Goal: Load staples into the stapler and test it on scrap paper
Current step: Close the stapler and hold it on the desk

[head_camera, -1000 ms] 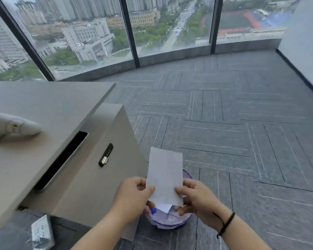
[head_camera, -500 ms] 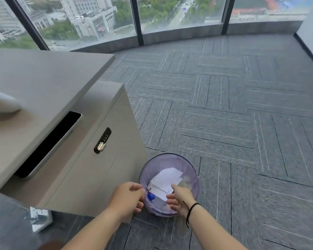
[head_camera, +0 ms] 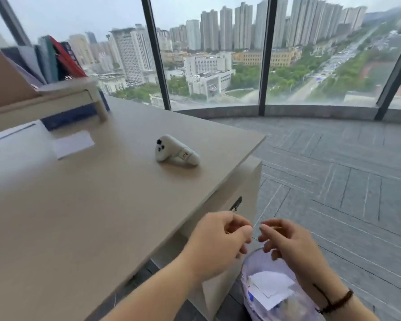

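A: Since half a second ago both hands are rising away from the bin, and the view is swinging up so the desk [head_camera: 83, 205] top and the windows are filling the frame.

B: Going big to small, what is showing?

A: One desk is taking up the left half, with one cabinet [head_camera: 248, 186] sitting under its right corner. One raised shelf [head_camera: 56, 100] is standing at the back left, books leaning on it, too blurred to count.

B: And the task things?

A: One white paper slip [head_camera: 73, 144] is lying flat on the desk at the left, blurred. One white stapler-like device [head_camera: 176, 152] with black dots is lying on its side near the desk's right edge, well apart from the hands.

B: Containers?

A: One bin [head_camera: 250, 269], translucent purple, is standing on the floor at the bottom right, beside the cabinet. White paper [head_camera: 270, 286] is lying folded and crumpled inside it; I cannot count the pieces.

B: The hands?

A: Two, hovering above the bin. The left hand [head_camera: 218, 246] is curling loosely, the right hand [head_camera: 289, 244] likewise, fingertips nearly meeting. Neither is gripping anything I can make out.
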A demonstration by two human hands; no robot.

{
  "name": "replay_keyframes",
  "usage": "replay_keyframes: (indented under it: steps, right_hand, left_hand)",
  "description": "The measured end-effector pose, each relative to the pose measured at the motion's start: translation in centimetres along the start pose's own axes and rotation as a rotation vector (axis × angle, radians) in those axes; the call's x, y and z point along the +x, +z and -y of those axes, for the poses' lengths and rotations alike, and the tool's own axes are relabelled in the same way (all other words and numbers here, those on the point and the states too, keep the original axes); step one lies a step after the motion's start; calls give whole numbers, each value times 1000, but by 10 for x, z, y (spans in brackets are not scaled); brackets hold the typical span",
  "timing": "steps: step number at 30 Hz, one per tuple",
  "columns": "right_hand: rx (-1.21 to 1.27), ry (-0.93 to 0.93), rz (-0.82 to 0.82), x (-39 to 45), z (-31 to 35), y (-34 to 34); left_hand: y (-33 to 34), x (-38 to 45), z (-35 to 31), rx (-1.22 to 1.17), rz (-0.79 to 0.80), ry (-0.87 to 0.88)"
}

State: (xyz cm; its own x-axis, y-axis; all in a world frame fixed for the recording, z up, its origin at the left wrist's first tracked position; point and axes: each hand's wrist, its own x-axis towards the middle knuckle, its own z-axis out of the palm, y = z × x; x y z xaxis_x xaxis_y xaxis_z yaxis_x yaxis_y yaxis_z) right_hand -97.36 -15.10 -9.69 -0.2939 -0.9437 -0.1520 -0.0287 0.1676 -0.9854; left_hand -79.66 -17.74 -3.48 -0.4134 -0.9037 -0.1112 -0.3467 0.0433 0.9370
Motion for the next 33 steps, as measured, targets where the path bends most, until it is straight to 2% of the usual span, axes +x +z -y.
replay_keyframes:
  steps: [4,8,15,20,22,26,29,33]
  right_hand:
    - [1,-293,149,-34,80,47]
    - [-7,-430,384,-75,138,116]
    - [-123,-556,791,-138,160,261]
    - [-308,-629,957,-173,149,355]
    - [-421,-676,1031,-183,146,382]
    - [-588,-703,1158,-196,140,418]
    - [-616,-741,1157,-197,133,433]
    - [-564,-689,1157,-194,123,441]
  left_hand:
    - [-61,-50,-43,-35,-181,173]
    - [-135,-117,-59,51,-407,255]
    - [-244,-251,-24,140,-767,170]
    - [-299,-334,23,308,-983,48]
    - [-312,-360,40,407,-950,-50]
    - [-319,-393,66,548,-767,-256]
    - [-322,-399,83,511,-774,-269]
    - [-324,-398,96,493,-829,-234]
